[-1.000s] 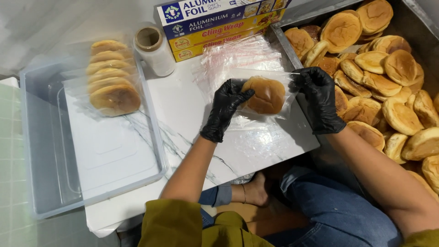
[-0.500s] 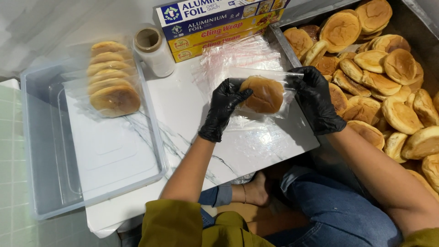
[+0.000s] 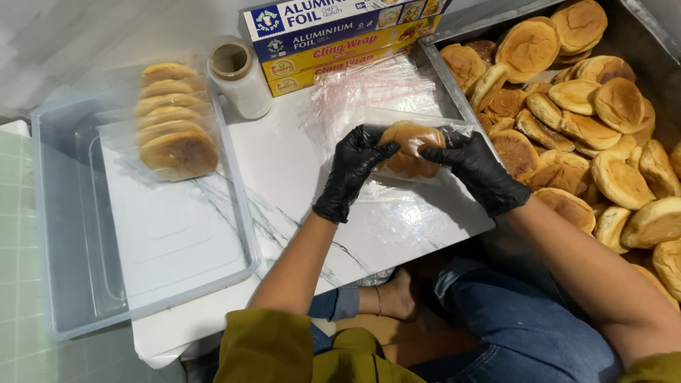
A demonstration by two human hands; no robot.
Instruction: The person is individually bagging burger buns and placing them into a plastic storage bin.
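Setting: food-preparation area, small-scale bakery or catering kitchen type. Evidence: large metal tray [image 3: 454,85] at right, filled with many loose buns [image 3: 589,135]. White marble-pattern worktop [image 3: 284,170] carrying stacked boxes of foil and cling wrap [image 3: 340,35], film roll [image 3: 240,79], pile of clear plastic bags [image 3: 369,96]. Clear plastic tub [image 3: 78,284] at left holding row of bagged buns [image 3: 174,120]. Both hands [image 3: 351,170] in black disposable gloves, hygiene practice. Worktop set low; person seated on floor, bare foot [image 3: 397,294] visible beneath edge.

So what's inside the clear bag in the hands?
One bun shows through the bag, held by left hand and right hand. Fingers cover both its ends; its underside is hidden.
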